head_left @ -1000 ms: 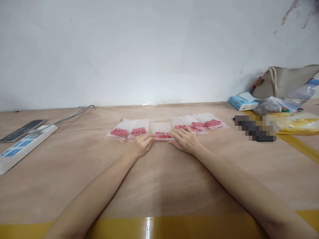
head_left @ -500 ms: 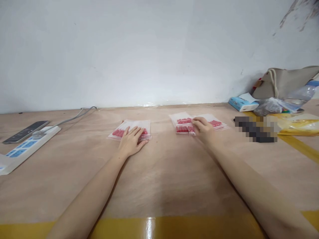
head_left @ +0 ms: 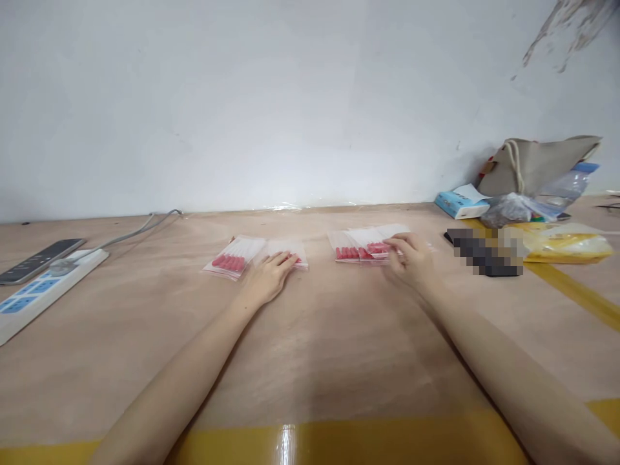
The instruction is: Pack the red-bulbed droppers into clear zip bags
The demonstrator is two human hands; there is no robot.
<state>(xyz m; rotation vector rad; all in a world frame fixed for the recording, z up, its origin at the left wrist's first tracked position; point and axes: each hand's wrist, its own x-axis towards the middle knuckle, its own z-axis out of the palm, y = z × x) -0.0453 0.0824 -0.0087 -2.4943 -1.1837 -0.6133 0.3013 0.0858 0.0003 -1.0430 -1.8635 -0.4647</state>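
My left hand (head_left: 265, 281) lies with its fingers stretched out on a small clear zip-lock bag (head_left: 289, 247), covering much of the red pieces inside. Just left of it, another such bag (head_left: 228, 261) holds a row of red pieces with pale thin lines above them; their kind is too small to make out. To the right, several similar bags (head_left: 346, 244) overlap. My right hand (head_left: 411, 257) pinches the edge of the top zip-lock bag (head_left: 375, 242) there between thumb and fingers. The thumb side is slightly blurred.
At the left are a white power strip (head_left: 82, 261) with a grey cable and a dark flat device (head_left: 43, 258). On the right stand a blue tissue pack (head_left: 460, 203), a grey bag (head_left: 547, 165), a yellow plastic package (head_left: 566, 242) and a partly pixelated black object (head_left: 506, 265). A wall rises behind.
My left hand has slid one bag rightward, so two bags now lie side by side there. My right hand has moved slightly right, and the right-hand bags now overlap differently.
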